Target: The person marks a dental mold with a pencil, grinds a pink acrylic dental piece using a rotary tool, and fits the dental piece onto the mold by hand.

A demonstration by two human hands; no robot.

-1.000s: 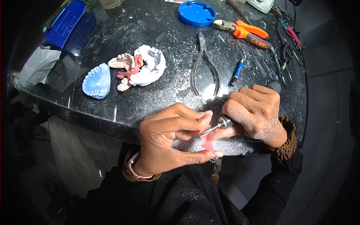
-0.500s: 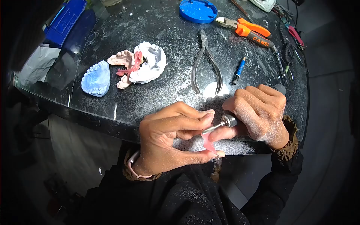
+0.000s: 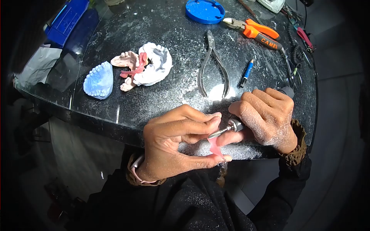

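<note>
Between the thumb and fingers of my left hand [image 3: 177,140] is a small pink plate [image 3: 216,147], with a bit of wire at its lower end. My right hand [image 3: 266,117] is wrapped round a rotary handpiece [image 3: 235,124], whose dark rear end shows behind the knuckles. The metal bur [image 3: 218,133] on the handpiece meets the upper part of the pink plate. White dust covers the fingers of my right hand. Part of the pink plate is hidden behind my left fingers.
Metal pliers [image 3: 213,65], a blue pencil [image 3: 246,73] and orange-handled cutters [image 3: 254,32] lie beyond my hands. A blue lid [image 3: 205,10] is at the back. At the left are a blue cast [image 3: 98,81] and a white cast [image 3: 158,63]. The dusty tabletop [image 3: 127,104] has its edge near me.
My right hand with the handpiece has shifted slightly right and up since a second ago. The bur remains at the pink plate, and my left hand has barely moved.
</note>
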